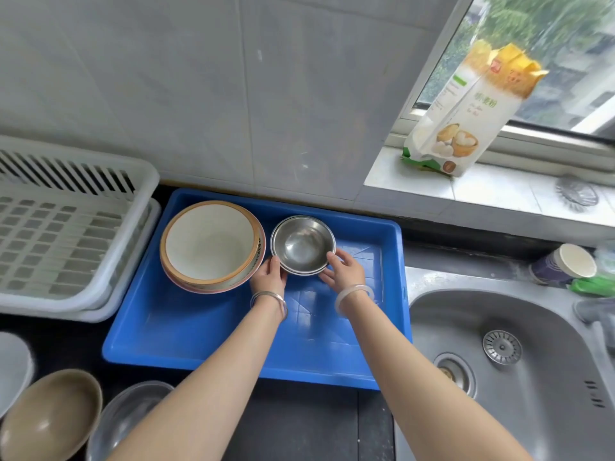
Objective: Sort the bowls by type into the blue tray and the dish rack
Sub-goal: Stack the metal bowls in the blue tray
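Observation:
A blue tray (206, 341) lies on the dark counter. At its back left stands a stack of large cream bowls with orange rims (209, 242). To their right is a small stack of steel bowls (302, 242). My left hand (269, 276) grips the steel stack's near left rim and my right hand (342, 269) grips its near right rim. The white dish rack (66, 227) stands left of the tray with nothing in it. A brown bowl (50, 415) and a clear glass bowl (128, 417) sit at the lower left, the glass one partly behind my left arm.
A steel sink (519, 361) is to the right of the tray. A paper cup (565, 266) stands at the sink's back edge. A flour bag (466, 108) leans on the window sill. A white plate edge (13, 367) shows at far left.

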Demonstrator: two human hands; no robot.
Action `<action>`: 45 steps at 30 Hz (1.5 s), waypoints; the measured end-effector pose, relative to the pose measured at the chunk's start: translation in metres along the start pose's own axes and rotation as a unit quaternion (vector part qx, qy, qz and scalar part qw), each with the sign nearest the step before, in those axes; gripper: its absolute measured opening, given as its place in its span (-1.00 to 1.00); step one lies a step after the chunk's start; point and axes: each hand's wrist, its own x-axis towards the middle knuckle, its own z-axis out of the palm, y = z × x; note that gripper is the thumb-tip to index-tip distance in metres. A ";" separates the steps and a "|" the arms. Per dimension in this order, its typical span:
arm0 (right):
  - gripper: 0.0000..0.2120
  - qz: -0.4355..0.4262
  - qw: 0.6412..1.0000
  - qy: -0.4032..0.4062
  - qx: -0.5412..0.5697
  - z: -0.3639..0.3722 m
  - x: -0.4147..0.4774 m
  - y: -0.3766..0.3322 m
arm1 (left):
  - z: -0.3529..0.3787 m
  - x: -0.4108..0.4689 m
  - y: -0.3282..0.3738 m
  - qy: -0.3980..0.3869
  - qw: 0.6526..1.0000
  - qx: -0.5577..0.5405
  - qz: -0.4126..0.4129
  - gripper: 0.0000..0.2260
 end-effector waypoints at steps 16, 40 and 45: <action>-0.77 -0.065 0.975 -0.032 -0.209 -0.020 -0.057 -0.010 | -0.037 -0.035 0.012 -0.050 0.976 0.212 0.016 -0.68; -0.51 -0.025 0.805 -0.234 -0.545 0.051 -0.211 0.165 | -0.318 -0.237 -0.020 0.354 0.843 0.358 0.190 -0.74; -0.76 0.003 0.841 -0.225 -0.491 0.067 -0.210 0.172 | -0.333 -0.237 -0.029 0.385 0.861 0.291 0.159 -0.65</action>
